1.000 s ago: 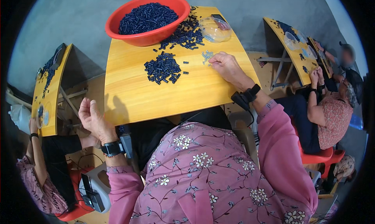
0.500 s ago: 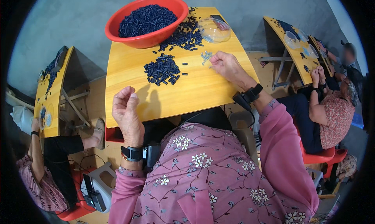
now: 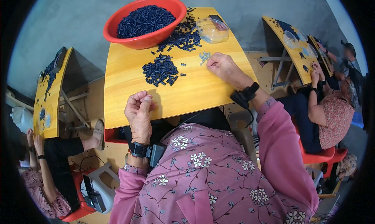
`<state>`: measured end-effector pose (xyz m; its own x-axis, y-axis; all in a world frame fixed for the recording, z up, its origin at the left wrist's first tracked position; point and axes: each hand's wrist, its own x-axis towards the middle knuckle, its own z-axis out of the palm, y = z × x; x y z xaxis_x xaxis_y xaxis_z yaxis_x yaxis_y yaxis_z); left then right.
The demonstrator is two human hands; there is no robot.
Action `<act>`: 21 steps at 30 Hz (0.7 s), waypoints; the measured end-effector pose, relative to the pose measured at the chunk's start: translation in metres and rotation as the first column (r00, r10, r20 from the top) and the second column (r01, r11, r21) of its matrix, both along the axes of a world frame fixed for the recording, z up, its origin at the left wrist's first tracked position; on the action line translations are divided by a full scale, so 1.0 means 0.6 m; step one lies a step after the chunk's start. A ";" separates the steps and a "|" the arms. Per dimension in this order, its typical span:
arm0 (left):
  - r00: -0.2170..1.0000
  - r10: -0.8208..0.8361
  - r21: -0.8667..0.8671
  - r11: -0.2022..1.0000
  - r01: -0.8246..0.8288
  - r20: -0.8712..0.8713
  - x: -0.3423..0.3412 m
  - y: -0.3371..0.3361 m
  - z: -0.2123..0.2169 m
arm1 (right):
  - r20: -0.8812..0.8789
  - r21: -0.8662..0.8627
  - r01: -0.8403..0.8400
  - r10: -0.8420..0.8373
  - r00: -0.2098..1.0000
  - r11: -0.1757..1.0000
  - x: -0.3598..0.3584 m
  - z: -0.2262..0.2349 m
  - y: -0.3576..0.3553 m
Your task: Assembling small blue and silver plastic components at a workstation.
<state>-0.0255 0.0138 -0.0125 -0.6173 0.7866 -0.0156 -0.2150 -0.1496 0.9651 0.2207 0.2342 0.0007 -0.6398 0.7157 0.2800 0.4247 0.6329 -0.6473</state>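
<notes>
My left hand (image 3: 139, 114) hovers over the near edge of the table, fingers curled and thumb pressed to the fingertips. Whatever it may hold is hidden or too small to make out. My right hand (image 3: 227, 70) is farther off on the right, its fingers pinched beside a small heap of tiny pale, shiny pieces (image 3: 204, 57). I cannot make out anything between those fingertips. Between the hands, toward the far side, lies a pile of short dark-blue cylinders (image 3: 159, 70), with a few loose ones to its right.
A red basin (image 3: 113, 40) heaped with dark cylinders stands at the table's (image 3: 187, 93) far left. More cylinders (image 3: 181, 40) spill beside it, near a clear plastic bowl (image 3: 216, 36). Other people work at tables left (image 3: 59, 107) and right (image 3: 287, 44).
My left hand has moved right and slightly up. My right hand has shifted slightly left, closer to the shiny pieces; the small bit that showed at its fingertips no longer shows.
</notes>
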 end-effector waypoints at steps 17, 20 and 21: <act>0.995 -0.089 0.008 0.996 0.089 -0.045 -0.007 -0.004 -0.008 | -0.081 -0.385 0.043 -0.080 0.994 0.922 -0.005 0.012 -0.017; 0.994 -0.084 0.016 0.996 0.085 -0.072 -0.006 -0.003 -0.011 | -0.056 -0.161 -0.078 0.070 0.996 0.984 -0.016 -0.005 -0.018; 0.994 -0.082 0.014 0.996 0.083 -0.076 -0.006 -0.003 -0.010 | -0.027 -0.063 -0.103 0.101 0.994 0.993 -0.019 0.000 -0.022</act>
<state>-0.0290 0.0122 -0.0183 -0.5494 0.8345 0.0419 -0.1542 -0.1506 0.9765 0.2092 0.2210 0.0006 -0.7041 0.6640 0.2517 0.3438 0.6289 -0.6974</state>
